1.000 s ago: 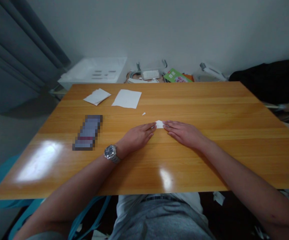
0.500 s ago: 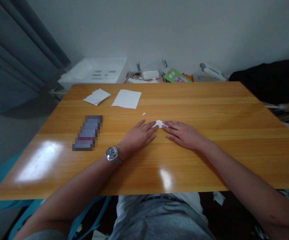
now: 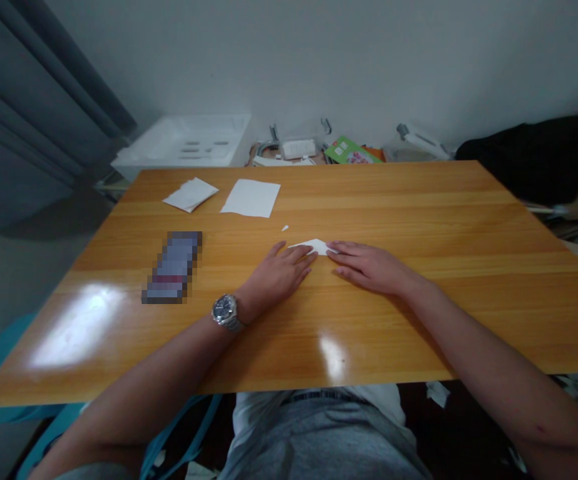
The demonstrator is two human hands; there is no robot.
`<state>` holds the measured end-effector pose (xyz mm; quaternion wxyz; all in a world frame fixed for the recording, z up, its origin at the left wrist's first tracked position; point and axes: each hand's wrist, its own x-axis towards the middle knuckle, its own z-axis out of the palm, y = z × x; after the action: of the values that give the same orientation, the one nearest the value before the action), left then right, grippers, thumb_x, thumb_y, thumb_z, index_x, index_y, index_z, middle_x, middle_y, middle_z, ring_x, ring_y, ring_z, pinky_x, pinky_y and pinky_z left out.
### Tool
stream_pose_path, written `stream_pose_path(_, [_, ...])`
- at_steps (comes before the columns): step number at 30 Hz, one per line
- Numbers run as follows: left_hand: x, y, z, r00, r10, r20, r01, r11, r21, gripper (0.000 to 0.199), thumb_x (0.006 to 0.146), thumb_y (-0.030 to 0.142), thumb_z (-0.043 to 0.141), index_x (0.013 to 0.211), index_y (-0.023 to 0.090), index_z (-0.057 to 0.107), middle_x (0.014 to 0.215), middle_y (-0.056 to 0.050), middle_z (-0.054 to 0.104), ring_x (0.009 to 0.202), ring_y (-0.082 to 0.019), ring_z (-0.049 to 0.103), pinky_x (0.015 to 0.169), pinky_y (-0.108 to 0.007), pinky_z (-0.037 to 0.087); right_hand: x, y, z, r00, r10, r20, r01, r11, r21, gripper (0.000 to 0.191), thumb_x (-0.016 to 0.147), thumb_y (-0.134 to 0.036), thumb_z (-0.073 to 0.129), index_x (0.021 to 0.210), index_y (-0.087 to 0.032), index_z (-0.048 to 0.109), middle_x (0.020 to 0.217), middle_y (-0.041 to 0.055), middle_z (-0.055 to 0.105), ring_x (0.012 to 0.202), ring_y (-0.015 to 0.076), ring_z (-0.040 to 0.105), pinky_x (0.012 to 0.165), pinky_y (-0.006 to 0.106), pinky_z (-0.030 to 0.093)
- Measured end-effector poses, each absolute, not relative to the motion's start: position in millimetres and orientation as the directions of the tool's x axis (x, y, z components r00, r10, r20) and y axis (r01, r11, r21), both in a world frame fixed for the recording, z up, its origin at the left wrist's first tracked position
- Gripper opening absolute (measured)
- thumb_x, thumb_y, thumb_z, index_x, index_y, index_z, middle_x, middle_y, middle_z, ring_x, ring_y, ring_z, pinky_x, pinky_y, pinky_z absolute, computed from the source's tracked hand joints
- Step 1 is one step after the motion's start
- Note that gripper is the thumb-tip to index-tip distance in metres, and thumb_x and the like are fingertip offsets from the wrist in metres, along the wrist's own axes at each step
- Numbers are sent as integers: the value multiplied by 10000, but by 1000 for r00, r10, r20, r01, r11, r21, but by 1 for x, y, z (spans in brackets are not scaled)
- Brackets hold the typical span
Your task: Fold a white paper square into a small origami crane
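Observation:
A small folded white paper (image 3: 321, 247) lies on the wooden table (image 3: 419, 213) between my hands, its middle showing. My left hand (image 3: 279, 272) rests palm down with spread fingers over its left part. From the right, my right hand (image 3: 369, 267) lies flat, its fingertips on the paper's right end. Both hands are open, pressing from above without gripping. Just beyond my left fingers is a tiny white scrap (image 3: 285, 228). A silver watch (image 3: 225, 311) is on my left wrist.
A square white sheet (image 3: 251, 199) and a stack of papers (image 3: 190, 195) lie at the back left. Nearer me on the left is a blurred-out phone-like object (image 3: 173, 268). Beyond the far edge stand a white tray (image 3: 203, 137) and a green booklet (image 3: 351, 151).
More of the folded paper's left end now shows past my left fingers. My left hand has shifted slightly; my right hand has barely moved. The view has tilted a little.

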<state>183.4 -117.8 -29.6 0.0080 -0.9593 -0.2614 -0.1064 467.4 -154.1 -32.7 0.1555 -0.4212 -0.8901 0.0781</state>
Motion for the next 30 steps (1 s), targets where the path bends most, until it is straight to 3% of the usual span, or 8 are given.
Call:
stream_pose_path(6, [183,-115,-30,810,530,251,546,-838,9,439,1103,319,355,1459,157,555,1501,-120,561,1425,-259,476,1244,-464,278,460,-156,-30,-634,728,260,685,685,-248,429,1049,-369,532,1420,-180,633,1481,149,597,1357,300,593,1155,511,479])
stream_pose_path(15, [176,-108,-28,792,577,198,555,-816,161,479,1095,427,381,1481,180,524,1532,-110,544,1452,-250,463,1255,-477,262,448,-161,-29,-687,634,355,557,774,-303,426,1009,-366,620,1368,-140,665,1391,167,673,1298,298,642,1124,482,514])
stream_pose_path(24, [175,-105,-27,799,576,174,537,-813,224,455,1092,422,392,1452,194,554,1541,-104,539,1466,-262,453,1241,-508,292,450,-160,-31,-638,682,358,560,730,-392,430,1028,-355,588,1427,-199,621,1421,136,659,1316,271,627,1122,473,512])
stream_pose_path(30, [174,-105,-28,837,519,173,467,-843,267,439,1072,441,449,1415,196,568,1559,-106,518,1460,-264,461,1244,-507,298,453,-156,-35,-570,729,379,622,684,-381,401,1035,-334,571,1415,-218,630,1451,130,636,1348,273,599,1138,505,495])
